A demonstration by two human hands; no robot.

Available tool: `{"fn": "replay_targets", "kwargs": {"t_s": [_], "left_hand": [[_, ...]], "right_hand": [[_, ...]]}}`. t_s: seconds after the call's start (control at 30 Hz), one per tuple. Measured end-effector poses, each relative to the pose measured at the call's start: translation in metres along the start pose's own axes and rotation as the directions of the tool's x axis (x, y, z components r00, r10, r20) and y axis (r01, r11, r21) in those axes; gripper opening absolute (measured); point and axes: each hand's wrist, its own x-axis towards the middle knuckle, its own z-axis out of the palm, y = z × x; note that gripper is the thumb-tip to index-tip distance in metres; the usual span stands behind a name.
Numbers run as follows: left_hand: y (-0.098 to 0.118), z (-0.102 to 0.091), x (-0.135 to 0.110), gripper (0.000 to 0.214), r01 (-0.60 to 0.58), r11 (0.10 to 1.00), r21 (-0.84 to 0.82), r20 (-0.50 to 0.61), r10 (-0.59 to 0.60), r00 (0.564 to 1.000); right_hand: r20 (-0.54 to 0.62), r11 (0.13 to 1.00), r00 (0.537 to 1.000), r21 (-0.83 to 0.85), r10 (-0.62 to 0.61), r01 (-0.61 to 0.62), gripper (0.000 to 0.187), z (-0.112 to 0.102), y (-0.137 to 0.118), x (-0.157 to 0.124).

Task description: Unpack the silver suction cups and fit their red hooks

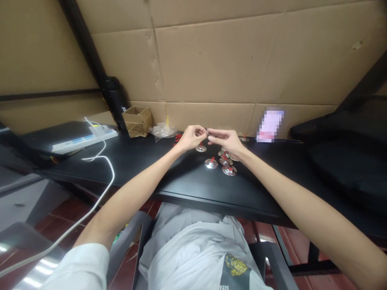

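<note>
Over the black desk, the left hand and right hand are together, their fingertips pinching a small metal piece, too small to make out, standing roughly upright. Silver finger cymbals with red cords lie just below, nearer the right hand, before a cardboard wall.

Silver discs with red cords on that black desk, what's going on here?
A seated person is pinching a small metal piece between the fingertips of the left hand and right hand; it's too small to identify. Just below the hands, several small silver cymbals with red cords lie clustered on the black desk.
</note>
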Motion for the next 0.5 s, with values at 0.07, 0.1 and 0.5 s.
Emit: {"fn": "replay_targets", "kwargs": {"t_s": [0.07,0.1,0.5], "left_hand": [[0.002,0.0,0.0,0.021,0.001,1.0,-0.026,-0.003,-0.002,1.0],[0.002,0.001,0.0,0.023,-0.003,0.999,-0.032,-0.005,0.003,1.0],[0.001,0.01,0.0,0.014,-0.11,0.994,-0.01,-0.074,0.109,0.991]], "right_hand": [[-0.006,1.0,1.0,0.006,0.022,-0.022,0.061,-0.001,0.001,0.002],[-0.011,0.999,0.999,0.018,0.039,-0.038,0.056,-0.002,0.001,0.003],[-0.14,0.925,0.957,0.324,0.254,-0.198,0.014,0.009,-0.008,0.004]]}}
